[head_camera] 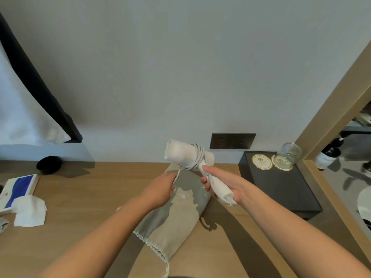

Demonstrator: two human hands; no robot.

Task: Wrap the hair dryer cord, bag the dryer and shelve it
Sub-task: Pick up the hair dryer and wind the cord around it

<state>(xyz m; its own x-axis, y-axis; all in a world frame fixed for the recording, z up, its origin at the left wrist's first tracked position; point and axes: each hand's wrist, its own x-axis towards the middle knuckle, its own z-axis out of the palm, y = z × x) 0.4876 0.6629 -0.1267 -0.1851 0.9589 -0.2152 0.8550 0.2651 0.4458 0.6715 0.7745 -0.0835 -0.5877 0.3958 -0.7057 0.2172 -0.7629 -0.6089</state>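
A white hair dryer [180, 151] is held above the wooden desk, barrel pointing left. My right hand [222, 184] grips its handle. Its white cord [197, 157] is coiled several times around the barrel where it meets the handle. My left hand [160, 188] pinches the loose end of the cord just below the barrel. A grey drawstring bag [174, 219] lies flat on the desk under both hands, its gathered mouth toward me.
A dark tray [285, 189] at right carries round coasters and an upturned glass [289, 155]. A double wall socket [232, 140] sits behind the dryer. At left lie white tissues [30, 210], a blue-and-white box [19, 187] and a black round object [49, 164]. A shelf unit with a bottle [327, 157] stands at right.
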